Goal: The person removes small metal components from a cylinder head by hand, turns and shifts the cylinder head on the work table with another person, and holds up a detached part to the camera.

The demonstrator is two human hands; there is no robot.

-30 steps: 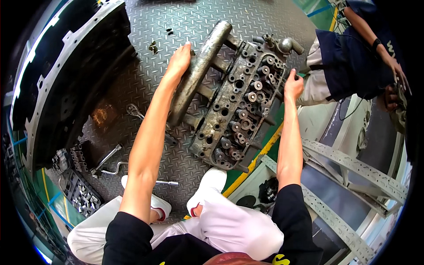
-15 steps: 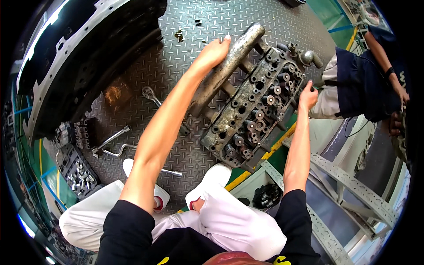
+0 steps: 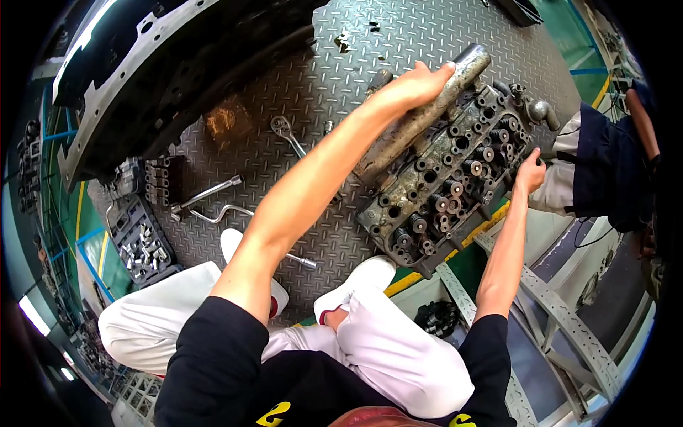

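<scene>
A greasy cylinder head [image 3: 434,178] lies at an angle on the metal floor in front of me, its valve springs facing up. Along its left side runs a thick pipe-like manifold [image 3: 466,70]. My left hand [image 3: 420,85] grips this manifold near the far end, thumb on top; the other fingers are partly hidden. On the right edge of the cylinder head, my right hand [image 3: 530,174] is closed with the thumb up and the fingertips out of sight. A ratchet wrench [image 3: 283,129] lies left of the manifold, partly behind my left forearm.
A large dark metal casting [image 3: 178,78] stands at the far left. Near my left knee are a socket case [image 3: 146,245], a socket wrench [image 3: 213,193] and a bent bar [image 3: 231,208]. Another person [image 3: 605,156] stands at right, beside a perforated steel frame [image 3: 562,320].
The cylinder head's far end has swung toward me and to the right with both hands on it. The gap between manifold and head looks narrower. My view has shifted too.
</scene>
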